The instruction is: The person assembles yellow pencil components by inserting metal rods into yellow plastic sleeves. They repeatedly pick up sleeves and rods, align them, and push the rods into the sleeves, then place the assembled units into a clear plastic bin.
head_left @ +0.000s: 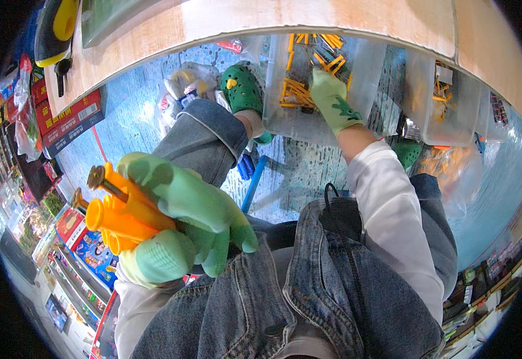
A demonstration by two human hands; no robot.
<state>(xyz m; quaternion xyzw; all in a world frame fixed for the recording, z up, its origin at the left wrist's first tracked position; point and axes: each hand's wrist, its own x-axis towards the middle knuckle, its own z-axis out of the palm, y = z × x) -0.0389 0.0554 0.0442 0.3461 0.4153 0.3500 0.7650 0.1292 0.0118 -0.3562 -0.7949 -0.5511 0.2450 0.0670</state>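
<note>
My left hand (192, 200), in a pale green glove, is raised close to the camera on the left. It is closed around a bunch of orange plastic wall plugs (126, 209), with brown metal screw heads sticking out of some. Farther off, my right hand (331, 102), gloved alike, reaches down into a clear plastic bin (282, 122). Its fingers look curled together, their tips largely hidden among more orange wall plugs (298, 93) scattered in the bin. Whether they grip one there cannot be made out.
A wooden tabletop (225, 15) spans the far side, above the bin. Another clear bin (452, 122) with wall plugs stands right, beside a plastic bag (449, 167) of orange pieces. My green clog (241, 88) and a blue rod (255, 184) are left of the bin. Red boxes (72, 122) stand far left.
</note>
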